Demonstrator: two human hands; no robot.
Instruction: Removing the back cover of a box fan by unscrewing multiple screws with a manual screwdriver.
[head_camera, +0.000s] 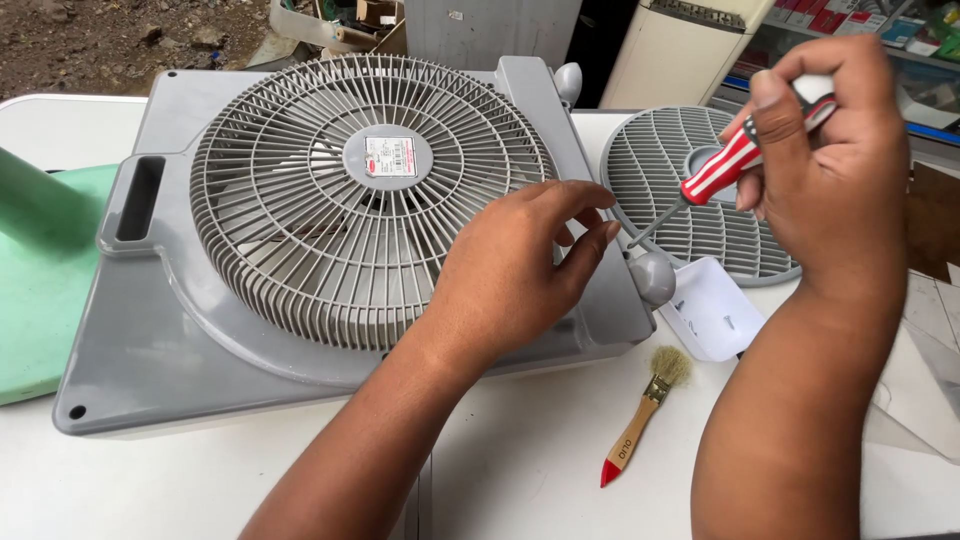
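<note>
A grey box fan (180, 330) lies flat on a white table (540, 450), its round grille (300, 200) facing up. My left hand (520, 270) rests on the fan's right side, fingertips pinched together at the tip of a screwdriver. My right hand (830, 170) grips that red and white striped screwdriver (725, 165) by the handle, with the shaft slanting down and left toward the left fingertips. Whatever sits between those fingertips is too small to make out. A grey round knob (652, 277) sticks out just below the tip.
A loose round grey grille (700, 200) lies to the right of the fan, beside a small white tray (712, 310). A wooden-handled paintbrush with a red end (645, 410) lies near the table's front. A green plastic object (40, 270) sits at the left.
</note>
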